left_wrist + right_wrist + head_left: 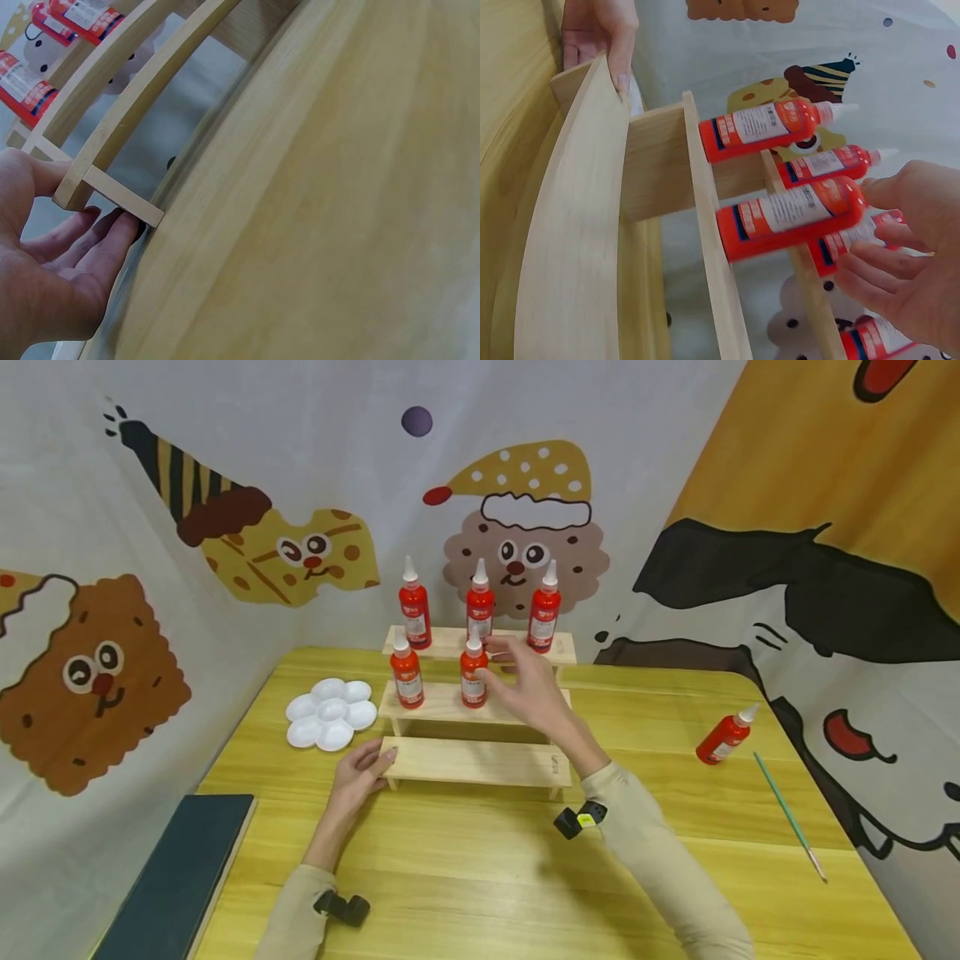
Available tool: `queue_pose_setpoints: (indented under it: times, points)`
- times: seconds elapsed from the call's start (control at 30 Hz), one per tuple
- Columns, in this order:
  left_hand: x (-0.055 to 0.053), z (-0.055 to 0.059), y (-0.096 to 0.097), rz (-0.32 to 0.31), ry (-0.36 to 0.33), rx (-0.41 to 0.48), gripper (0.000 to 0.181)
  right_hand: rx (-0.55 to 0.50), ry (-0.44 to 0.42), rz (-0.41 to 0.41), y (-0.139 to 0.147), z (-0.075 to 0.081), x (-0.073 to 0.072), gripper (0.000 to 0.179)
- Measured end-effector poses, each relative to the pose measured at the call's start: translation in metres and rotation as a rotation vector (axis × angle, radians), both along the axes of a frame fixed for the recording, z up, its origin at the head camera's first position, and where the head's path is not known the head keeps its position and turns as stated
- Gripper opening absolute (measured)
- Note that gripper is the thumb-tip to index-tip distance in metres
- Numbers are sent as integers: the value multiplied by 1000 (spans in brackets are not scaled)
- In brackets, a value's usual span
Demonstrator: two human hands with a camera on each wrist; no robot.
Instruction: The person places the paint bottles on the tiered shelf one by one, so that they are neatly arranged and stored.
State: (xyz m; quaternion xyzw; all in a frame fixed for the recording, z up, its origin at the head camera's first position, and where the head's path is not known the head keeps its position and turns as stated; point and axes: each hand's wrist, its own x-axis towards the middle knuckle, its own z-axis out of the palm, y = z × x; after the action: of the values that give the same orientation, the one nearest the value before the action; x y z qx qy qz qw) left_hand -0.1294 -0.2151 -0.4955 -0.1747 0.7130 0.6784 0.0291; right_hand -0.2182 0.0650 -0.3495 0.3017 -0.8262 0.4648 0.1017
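A three-tier wooden display stand [472, 762] stands on the table. My left hand [358, 777] grips the left end of its lowest step, the thumb on top and the fingers against the side support. On the middle step are two red bottles with white nozzle caps, a left bottle [408, 681] and a right bottle [473, 677]. Beside that right bottle is my right hand [528, 685]. In the right wrist view its thumb is at the bottle's shoulder, while the other fingers are spread loosely and not closed round it. Three more red bottles [544, 614] stand on the top step.
Another red bottle [724, 739] is on the table at the right, near a green paintbrush [787, 810]. A white flower-shaped palette [331, 713] lies left of the stand. At the front left is a dark book-like object [180, 877]. A cartoon-printed cloth [315, 452] hangs behind the table.
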Motion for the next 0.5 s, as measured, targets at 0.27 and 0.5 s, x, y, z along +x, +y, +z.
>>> queue_pose_setpoints:
  times: [0.27,0.5]
  points:
    - [-1,3,-1,-3,-13,1,60,-33,89,-64,36,7,7,38]
    - [-1,3,1,6,-27,9,59,-29,166,-127,74,13,11,35]
